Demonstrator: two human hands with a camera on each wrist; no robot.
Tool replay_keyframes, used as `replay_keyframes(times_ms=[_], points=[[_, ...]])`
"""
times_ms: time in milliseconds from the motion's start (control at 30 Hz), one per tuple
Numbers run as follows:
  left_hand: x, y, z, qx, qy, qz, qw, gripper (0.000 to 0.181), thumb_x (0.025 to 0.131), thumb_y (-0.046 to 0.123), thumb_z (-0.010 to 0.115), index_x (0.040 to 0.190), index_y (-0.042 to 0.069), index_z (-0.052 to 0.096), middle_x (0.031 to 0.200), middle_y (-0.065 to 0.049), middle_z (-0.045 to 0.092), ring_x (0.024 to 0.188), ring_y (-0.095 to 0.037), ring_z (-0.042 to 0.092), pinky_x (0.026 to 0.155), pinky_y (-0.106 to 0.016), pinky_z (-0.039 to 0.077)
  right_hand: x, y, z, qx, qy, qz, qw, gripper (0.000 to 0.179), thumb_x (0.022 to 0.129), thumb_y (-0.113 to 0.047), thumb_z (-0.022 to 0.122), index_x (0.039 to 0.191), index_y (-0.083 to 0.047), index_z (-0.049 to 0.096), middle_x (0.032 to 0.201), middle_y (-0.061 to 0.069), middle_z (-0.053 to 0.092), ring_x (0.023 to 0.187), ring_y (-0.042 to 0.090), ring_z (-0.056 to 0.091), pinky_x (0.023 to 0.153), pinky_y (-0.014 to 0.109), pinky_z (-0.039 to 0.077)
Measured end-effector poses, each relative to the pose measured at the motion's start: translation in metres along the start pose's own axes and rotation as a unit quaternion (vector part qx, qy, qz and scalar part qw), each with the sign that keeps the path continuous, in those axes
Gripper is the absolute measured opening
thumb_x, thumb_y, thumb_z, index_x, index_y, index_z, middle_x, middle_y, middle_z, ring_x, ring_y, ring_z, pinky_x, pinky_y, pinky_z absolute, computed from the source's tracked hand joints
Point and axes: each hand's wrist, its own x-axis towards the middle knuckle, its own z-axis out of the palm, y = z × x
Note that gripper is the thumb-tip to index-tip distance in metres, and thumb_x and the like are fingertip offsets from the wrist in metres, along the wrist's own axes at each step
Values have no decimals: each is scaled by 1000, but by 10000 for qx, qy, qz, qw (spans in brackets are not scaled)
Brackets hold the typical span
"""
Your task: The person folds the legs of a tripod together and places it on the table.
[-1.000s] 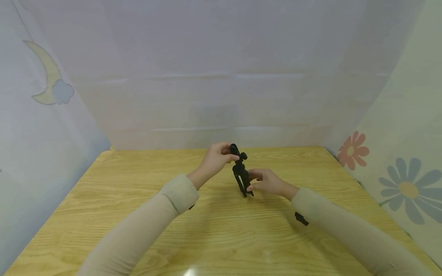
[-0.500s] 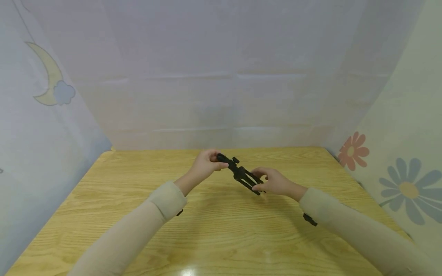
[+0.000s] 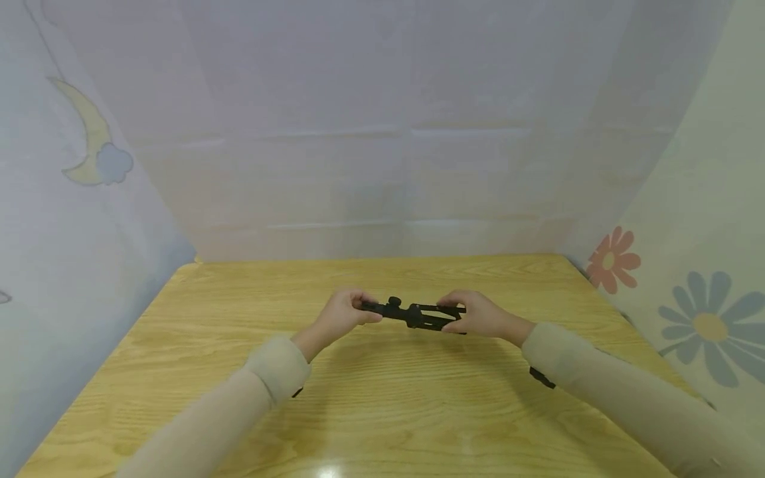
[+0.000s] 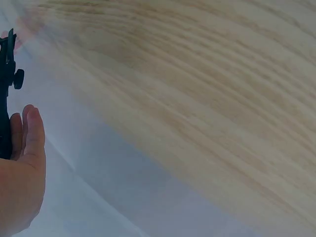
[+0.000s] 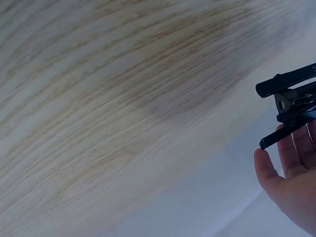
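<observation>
A small black tripod (image 3: 414, 316) with a round side knob (image 3: 394, 301) is held level above the wooden table. My left hand (image 3: 342, 312) grips its head end at the left, thumb on the near side. At the other end, my right hand (image 3: 483, 315) holds the slightly spread legs between thumb and fingers. The left wrist view catches part of the tripod (image 4: 7, 74) and the left hand (image 4: 22, 185) at its left edge. In the right wrist view, leg ends (image 5: 284, 84) and a hinged brace show above the right hand (image 5: 298, 190).
The wood-grained table (image 3: 382, 411) stretches below both hands. A pale wall covering (image 3: 382, 166) rises behind its far edge. Side coverings carry a moon (image 3: 89, 129) at left and flowers (image 3: 710, 326) at right.
The tripod has tilted from nearly upright to level, its head end swinging down and left. My left hand has moved down and left with it, while the right hand has shifted slightly right.
</observation>
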Motion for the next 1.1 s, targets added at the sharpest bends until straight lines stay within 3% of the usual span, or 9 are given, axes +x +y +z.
replay_keyframes(times_ms=[233, 533, 867, 1100], points=[[0, -20, 4, 429, 123, 32, 9990, 18, 82, 2, 76, 99, -1, 70, 90, -5, 69, 83, -17, 63, 79, -37, 53, 7, 3, 5, -257, -56, -11, 9997, 49, 83, -13, 79, 124, 6, 60, 122, 19, 61, 115, 39, 55, 95, 53, 45], [-2, -34, 5, 772, 211, -156, 9967, 17, 81, 1, 77, 97, 0, 70, 88, -4, 68, 86, -18, 62, 85, -40, 51, 14, 8, 12, -630, -121, -148, 9978, 50, 82, -16, 80, 123, 7, 61, 121, 20, 61, 114, 40, 54, 94, 53, 46], [-4, -43, 3, 816, 175, -147, 9964, 18, 80, -1, 77, 97, -1, 71, 88, -4, 68, 87, -19, 62, 80, -37, 53, 18, 9, 18, -627, -238, -107, 9977, 52, 82, -13, 79, 125, 10, 59, 122, 22, 59, 114, 41, 54, 93, 53, 46], [-3, -42, 1, 946, 267, 9, 9952, 17, 78, -2, 78, 94, -1, 72, 86, -4, 69, 87, -19, 62, 80, -37, 53, 19, 10, 20, -1123, -367, -169, 9929, 53, 84, -16, 78, 128, 7, 58, 125, 21, 57, 116, 39, 52, 96, 53, 44]])
